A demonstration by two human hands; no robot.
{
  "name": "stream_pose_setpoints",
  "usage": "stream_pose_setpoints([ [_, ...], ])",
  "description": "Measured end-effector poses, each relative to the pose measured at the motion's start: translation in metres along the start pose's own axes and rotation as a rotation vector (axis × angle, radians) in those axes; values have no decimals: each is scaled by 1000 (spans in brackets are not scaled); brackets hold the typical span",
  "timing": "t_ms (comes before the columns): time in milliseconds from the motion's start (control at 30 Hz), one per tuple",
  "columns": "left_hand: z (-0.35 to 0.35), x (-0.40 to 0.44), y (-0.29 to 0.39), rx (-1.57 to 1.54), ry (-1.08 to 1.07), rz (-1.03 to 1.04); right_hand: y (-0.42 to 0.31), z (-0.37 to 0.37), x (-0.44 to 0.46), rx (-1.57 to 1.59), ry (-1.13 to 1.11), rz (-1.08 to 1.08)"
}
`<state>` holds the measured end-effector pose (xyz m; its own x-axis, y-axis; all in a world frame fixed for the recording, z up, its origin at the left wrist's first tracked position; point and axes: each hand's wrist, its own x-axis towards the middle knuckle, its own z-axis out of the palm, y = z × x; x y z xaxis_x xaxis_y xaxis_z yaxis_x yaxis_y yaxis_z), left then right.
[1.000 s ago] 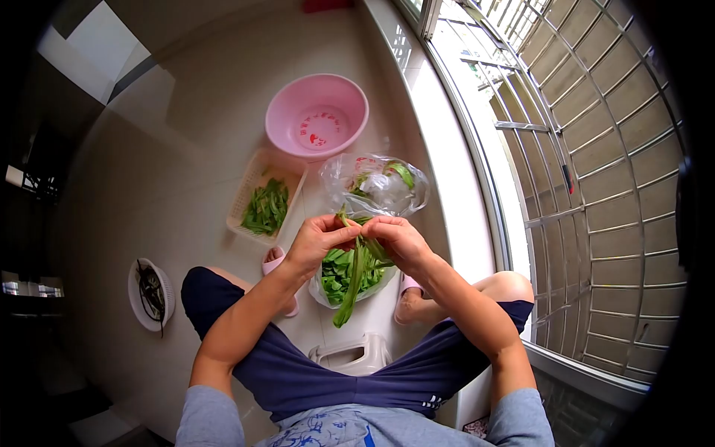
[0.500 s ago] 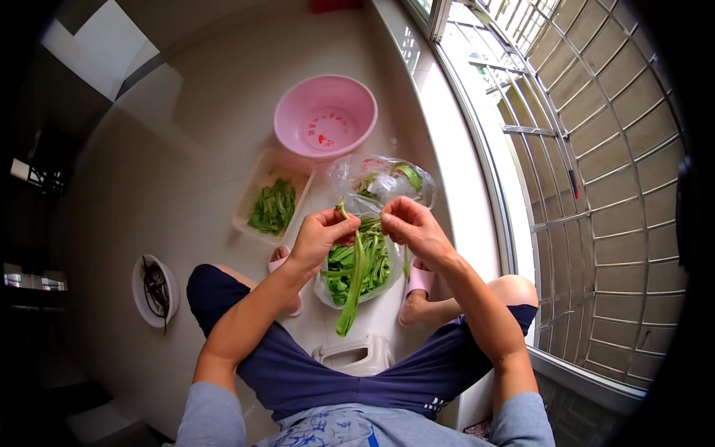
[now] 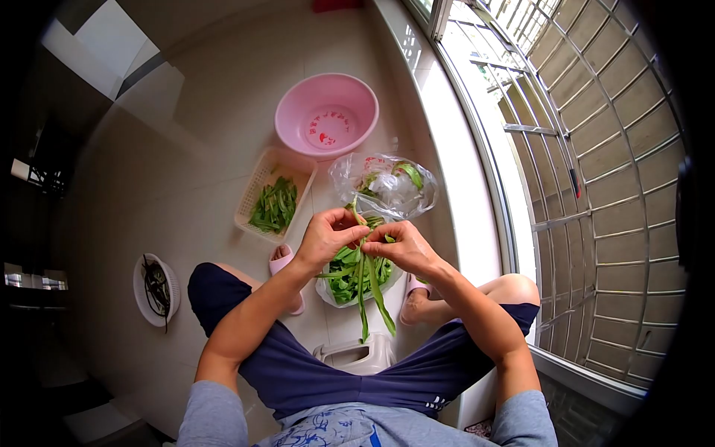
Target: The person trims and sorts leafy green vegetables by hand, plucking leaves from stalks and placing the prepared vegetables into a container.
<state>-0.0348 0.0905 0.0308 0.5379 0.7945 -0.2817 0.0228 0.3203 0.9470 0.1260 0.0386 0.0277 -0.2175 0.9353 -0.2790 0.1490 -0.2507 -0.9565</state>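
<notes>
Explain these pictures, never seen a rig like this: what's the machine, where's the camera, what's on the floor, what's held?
No machine: it's a person with two bare hands. Every picture comes from one camera worn on the head, looking forward and down.

The left hand and right hand pinch long green leaves that hang down between the knees.

On the floor, just beyond the hands, is a clear bag; past it, a pink basin. To the left are a cream basket of cut greens and a round white basket with dark, stringy stuff, too small to identify.
</notes>
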Motion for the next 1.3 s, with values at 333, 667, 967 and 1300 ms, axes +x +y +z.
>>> stream_pose_setpoints([
  [333, -9, 0, 0, -48, -129, -121, -12, -5, -4, 5, -185, -12],
  [667, -11, 1, 3, -189, -87, -173, 0, -3, 3, 557, -307, 234],
  [967, -11, 0, 5, -259, -88, -152, 5, 2, 3, 742, -265, 281],
  [1300, -17, 2, 6, -437, -134, -188, -4, 0, 2, 665, -150, 183],
])
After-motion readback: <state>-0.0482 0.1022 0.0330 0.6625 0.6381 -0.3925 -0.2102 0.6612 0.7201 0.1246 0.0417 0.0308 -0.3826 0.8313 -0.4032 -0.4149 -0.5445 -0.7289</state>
